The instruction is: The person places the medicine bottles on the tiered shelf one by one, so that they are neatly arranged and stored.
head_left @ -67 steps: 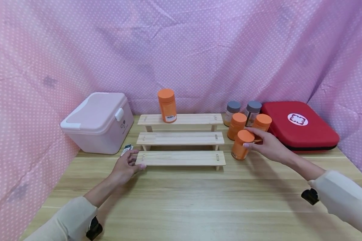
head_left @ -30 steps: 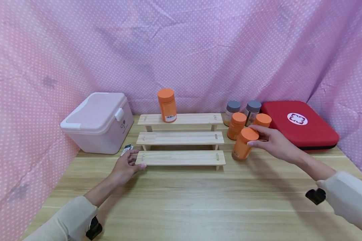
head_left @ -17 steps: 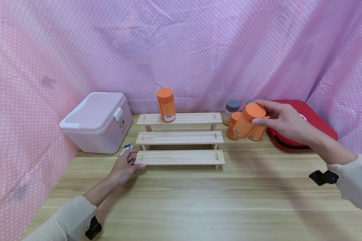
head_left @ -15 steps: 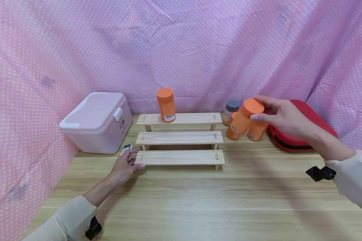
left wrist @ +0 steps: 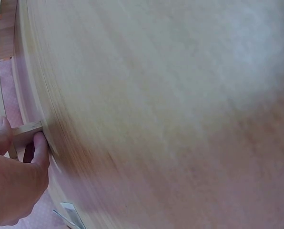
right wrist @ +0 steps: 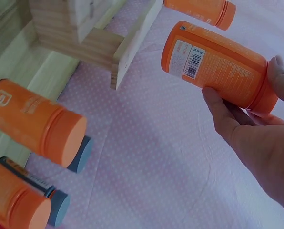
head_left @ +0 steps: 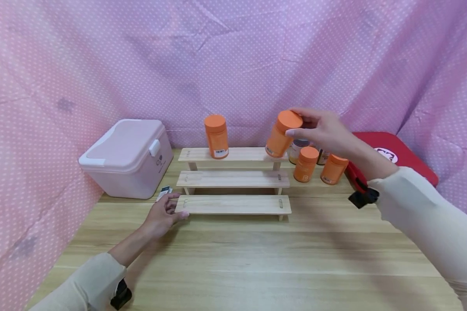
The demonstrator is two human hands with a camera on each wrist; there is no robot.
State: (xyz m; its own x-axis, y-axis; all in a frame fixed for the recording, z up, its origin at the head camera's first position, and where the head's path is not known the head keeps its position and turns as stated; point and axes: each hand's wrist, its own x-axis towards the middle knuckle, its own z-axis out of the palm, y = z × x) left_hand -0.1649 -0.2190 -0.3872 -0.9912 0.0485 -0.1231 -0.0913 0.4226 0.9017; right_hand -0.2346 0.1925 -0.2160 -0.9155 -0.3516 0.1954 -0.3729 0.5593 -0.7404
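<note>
My right hand (head_left: pixel 324 131) grips an orange pill bottle (head_left: pixel 279 137) near its lid, thumb in front and fingers behind. The bottle tilts and overlaps the right end of the top shelf in the head view; in the right wrist view its barcode label (right wrist: pixel 192 62) faces the camera. Another orange bottle (head_left: pixel 217 137) stands upright on the top shelf, left of centre. My left hand (head_left: pixel 161 216) holds the left end of the wooden three-step rack (head_left: pixel 233 204) at its lowest step, thumb on the front edge. In the left wrist view, fingers (left wrist: pixel 41 148) press against the rack's leg (left wrist: pixel 27 131).
Right of the rack stand two orange bottles, one nearer (head_left: pixel 305 165) and one farther right (head_left: pixel 334 169), with grey-lidded bottles (head_left: pixel 295 151) behind. A red case (head_left: pixel 412 166) lies far right. A pale pink lidded box (head_left: pixel 126 160) sits left, small cards (head_left: pixel 163 192) beside it.
My right hand lifted the orange bottle off the table, then carried it up and left to the top shelf's right end. The left hand stayed on the rack.
</note>
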